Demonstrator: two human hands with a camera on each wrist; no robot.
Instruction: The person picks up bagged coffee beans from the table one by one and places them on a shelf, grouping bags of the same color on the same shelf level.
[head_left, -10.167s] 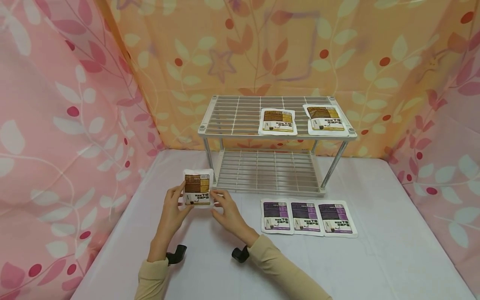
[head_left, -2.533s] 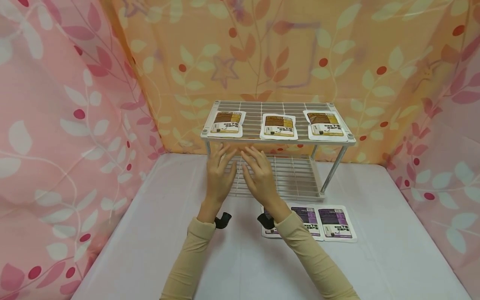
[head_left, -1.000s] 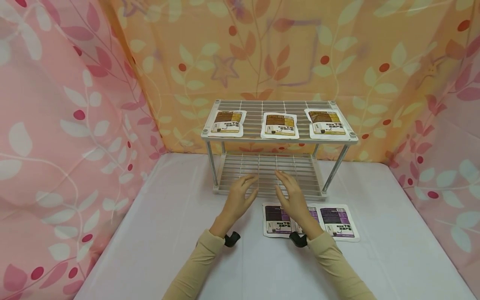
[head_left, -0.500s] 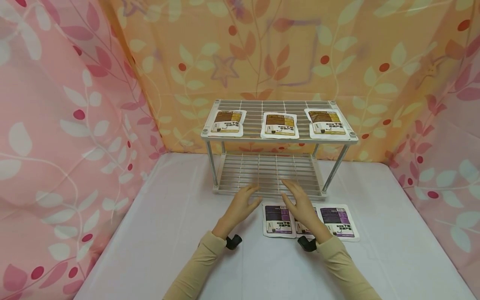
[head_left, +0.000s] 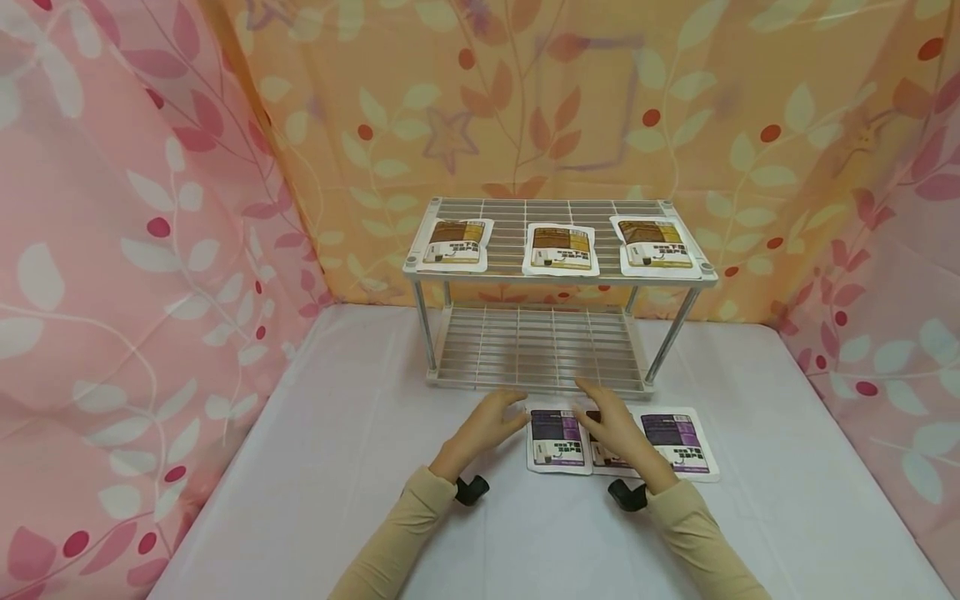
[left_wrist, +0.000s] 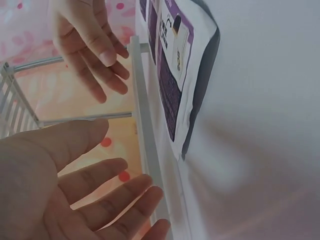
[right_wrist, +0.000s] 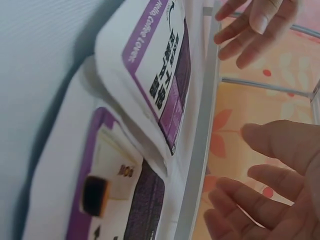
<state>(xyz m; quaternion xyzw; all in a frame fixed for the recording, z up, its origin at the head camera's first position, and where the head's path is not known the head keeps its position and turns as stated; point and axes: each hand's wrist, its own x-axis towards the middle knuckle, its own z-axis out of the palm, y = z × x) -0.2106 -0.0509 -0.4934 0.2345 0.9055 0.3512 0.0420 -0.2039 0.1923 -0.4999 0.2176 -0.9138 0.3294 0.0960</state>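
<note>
Three flat white coffee pouches with purple labels lie in a row on the table before the rack: a left one (head_left: 557, 446), a middle one (head_left: 604, 457) partly covered by my right hand, and a right one (head_left: 681, 446). My left hand (head_left: 487, 423) hovers just left of the left pouch, fingers extended and holding nothing. Above the middle pouch is my right hand (head_left: 617, 425), its fingers also loosely straight. In the right wrist view the left pouch (right_wrist: 155, 65) overlaps the edge of its neighbour, and a gap separates the right hand (right_wrist: 270, 185) from both.
A white two-tier wire rack (head_left: 562, 279) stands behind the pouches. On its upper shelf lie three brown-labelled pouches, at left (head_left: 454, 247), middle (head_left: 561, 250) and right (head_left: 656, 247). Its lower shelf (head_left: 536, 346) is bare wire. Patterned cloth (head_left: 360, 167) encloses the white table (head_left: 360, 433).
The brown pouch both hands held earlier now lies on the upper shelf's left end. Both hands have come down from the rack, lower and toward the purple pouches.
</note>
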